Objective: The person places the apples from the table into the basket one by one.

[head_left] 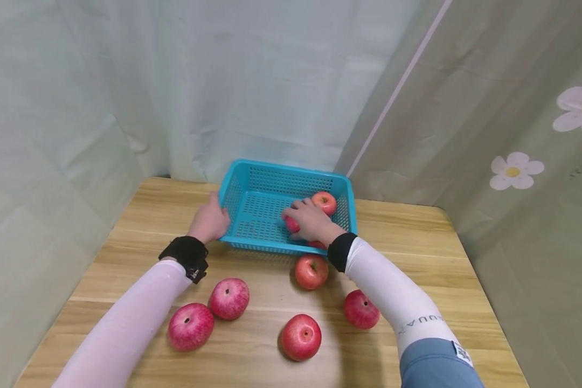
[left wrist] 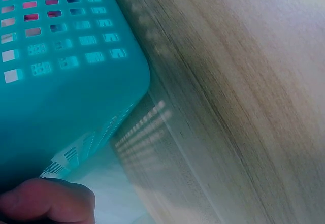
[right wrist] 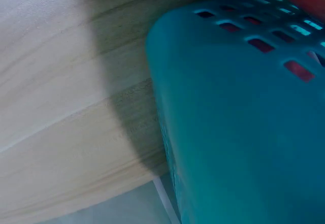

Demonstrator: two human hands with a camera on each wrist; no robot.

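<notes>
A blue perforated plastic basket (head_left: 286, 248) stands toward the back of the wooden table. My left hand (head_left: 210, 220) grips its left side at the rim; in the left wrist view a fingertip (left wrist: 48, 201) shows beside the basket wall (left wrist: 66, 102). Inside the basket, my right hand (head_left: 312, 220) has its fingers curled over a red apple (head_left: 292, 224), which they partly hide. Just behind that hand lies another apple (head_left: 324, 202), and a third (head_left: 317, 245) shows partly by the front wall. In the right wrist view the basket's outer wall (right wrist: 228, 127) fills much of the picture.
On the table (head_left: 262, 361), an apple (head_left: 311, 271) sits close in front of the basket. Another apple (head_left: 361, 309) lies beside my right forearm, and one (head_left: 301, 337) nearer me. Two pinker apples (head_left: 230, 298) lie by my left forearm. Curtains (head_left: 281, 81) hang behind.
</notes>
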